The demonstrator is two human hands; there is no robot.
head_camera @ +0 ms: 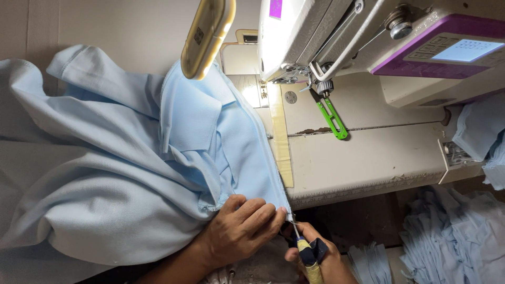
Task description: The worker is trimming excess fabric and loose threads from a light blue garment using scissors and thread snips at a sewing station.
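Observation:
A large light blue garment (131, 158) lies spread over the sewing table, its seamed edge running down toward the table's front edge. My left hand (239, 229) pinches the lower corner of that seam at the table edge. My right hand (315, 257) sits just right of it, below the table edge, holding a small thread snipper (306, 252) with a yellow wrapped handle. The snipper's metal tip points up at the fabric corner held by my left hand.
A white and purple sewing machine (368, 42) with a display panel stands at the back right. Green thread snips (332, 117) lie on the worn table top (368, 158). A yellow-rimmed lamp (208, 37) hangs over the cloth. Blue fabric pieces (452, 236) are piled at lower right.

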